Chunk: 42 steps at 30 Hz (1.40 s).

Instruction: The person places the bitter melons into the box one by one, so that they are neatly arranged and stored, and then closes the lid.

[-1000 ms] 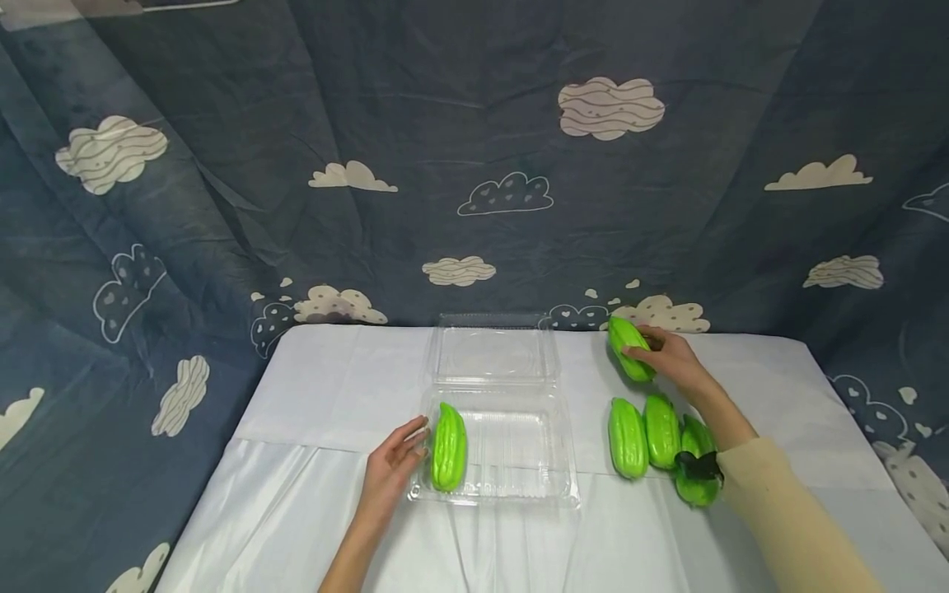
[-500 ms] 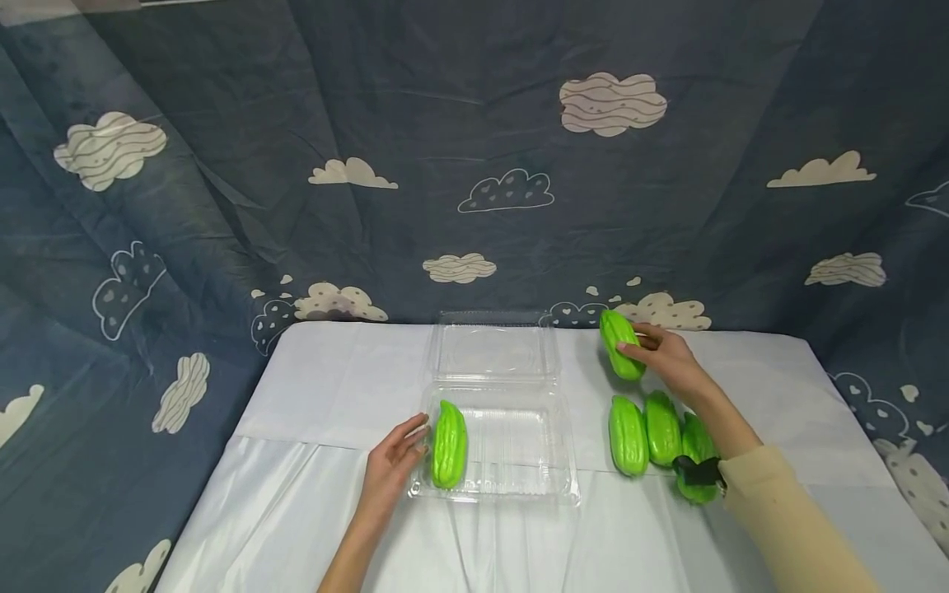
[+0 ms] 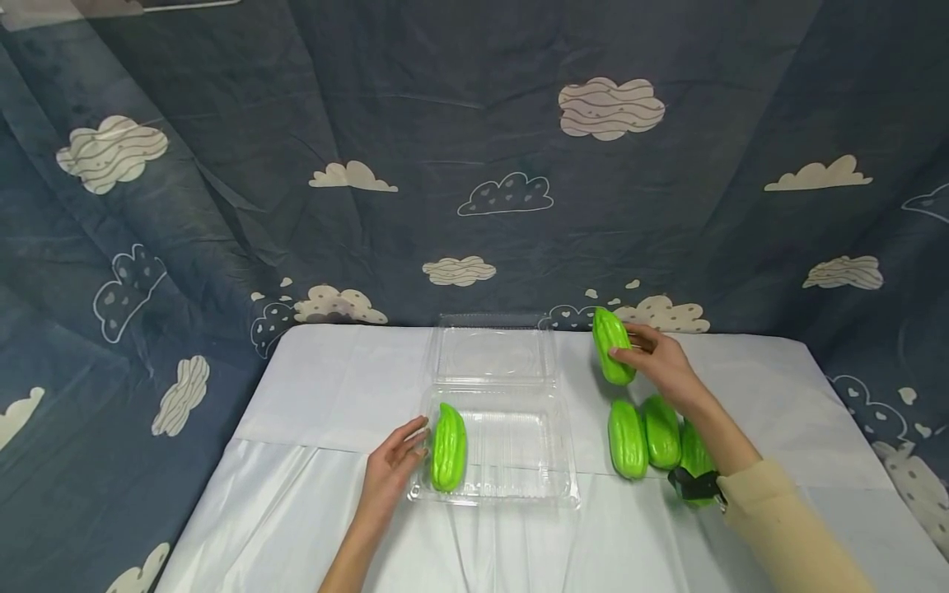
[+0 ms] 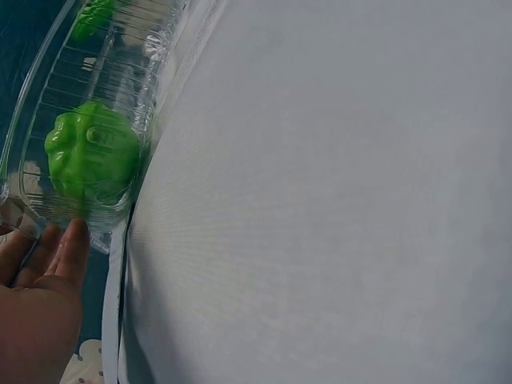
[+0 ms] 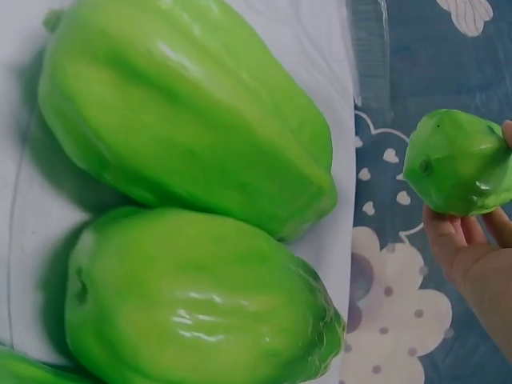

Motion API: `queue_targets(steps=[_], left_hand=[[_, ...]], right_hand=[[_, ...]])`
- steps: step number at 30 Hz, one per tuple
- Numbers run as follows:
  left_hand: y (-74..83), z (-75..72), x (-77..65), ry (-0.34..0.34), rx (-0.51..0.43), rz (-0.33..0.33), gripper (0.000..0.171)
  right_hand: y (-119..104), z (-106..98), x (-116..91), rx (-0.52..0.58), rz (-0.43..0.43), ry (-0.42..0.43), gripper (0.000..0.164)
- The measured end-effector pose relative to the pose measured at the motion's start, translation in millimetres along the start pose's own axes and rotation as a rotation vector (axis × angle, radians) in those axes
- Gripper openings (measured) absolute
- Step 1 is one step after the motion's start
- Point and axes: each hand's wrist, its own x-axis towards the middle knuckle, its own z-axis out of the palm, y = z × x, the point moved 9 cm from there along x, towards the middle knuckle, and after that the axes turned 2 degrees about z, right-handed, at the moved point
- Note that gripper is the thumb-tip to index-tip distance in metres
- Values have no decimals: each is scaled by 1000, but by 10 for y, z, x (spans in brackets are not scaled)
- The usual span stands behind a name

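My right hand [image 3: 662, 362] grips a glossy, ribbed green papaya [image 3: 613, 346] above the back right of the white table, fingers and thumb on its right side. The right wrist view shows the same papaya [image 5: 456, 160] end-on in the hand [image 5: 480, 256]. A clear plastic clamshell box [image 3: 519, 486] lies with its lid [image 3: 493, 354] folded back. One papaya [image 3: 448, 449] stands lengthwise at the left of its base. My left hand [image 3: 393, 461] rests at the box's left wall, fingers extended; the left wrist view shows its fingertips [image 4: 76, 232] against the plastic.
Right of the box, more papayas lie side by side: one papaya [image 3: 628, 439], a second [image 3: 661, 432] and a third [image 3: 695, 453] partly hidden by the right wrist's black strap [image 3: 693, 484]. A dark curtain [image 3: 474, 123] with cloud prints hangs behind the table [image 3: 334, 371].
My right hand has moved a little leftward with the papaya, toward the box. The left hand, the box and the other papayas look unmoved.
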Motion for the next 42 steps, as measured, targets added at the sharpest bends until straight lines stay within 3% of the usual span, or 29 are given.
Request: queue_targets(steps=[10, 28, 42], left_hand=[[2, 7, 3, -3, -1, 0, 45], [-3, 12, 8, 2, 3, -2, 45], [1, 14, 0, 1, 0, 1, 45]], right_hand=[[-47, 96, -143, -30, -33, -1, 80], [15, 206, -379, 82, -2, 115, 78], [7, 349, -548, 104, -13, 117, 82]])
